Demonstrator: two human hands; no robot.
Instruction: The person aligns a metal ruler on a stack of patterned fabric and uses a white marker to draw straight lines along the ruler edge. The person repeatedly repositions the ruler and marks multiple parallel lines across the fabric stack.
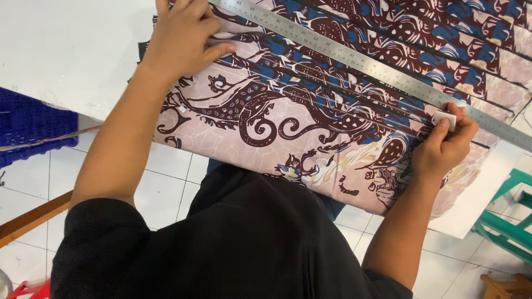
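1. On the white table point(66, 50), 1 length of patterned fabric point(288, 127) lay spread out, pink-beige with maroon scrolls and blue bands, its near edge hanging over the table's near side.
2. Across the far part of the cloth, 1 long steel ruler point(354, 58) ran on a slant from far left to right, resting flat on the fabric.
3. At the left, the left hand point(180, 39) was pressed palm-down, fingers spread, on the cloth just beside the ruler's left end, grasping nothing.
4. At the right, the right hand point(443, 147) pinched 1 small white piece, likely tailor's chalk point(445, 119), held against the ruler's near edge.
5. Judging by the layout, the ruler looked set and the chalk sat at the line's right end; no chalk line showed on the busy print, so marking seemed barely begun, though I cannot tell for certain.
6. Count: 2 hands, 1 ruler, 1 chalk, 1 fabric, 1 table.
7. Nearby stood 1 blue basket point(33, 124) at left and 1 green stool point(507, 221) at right.
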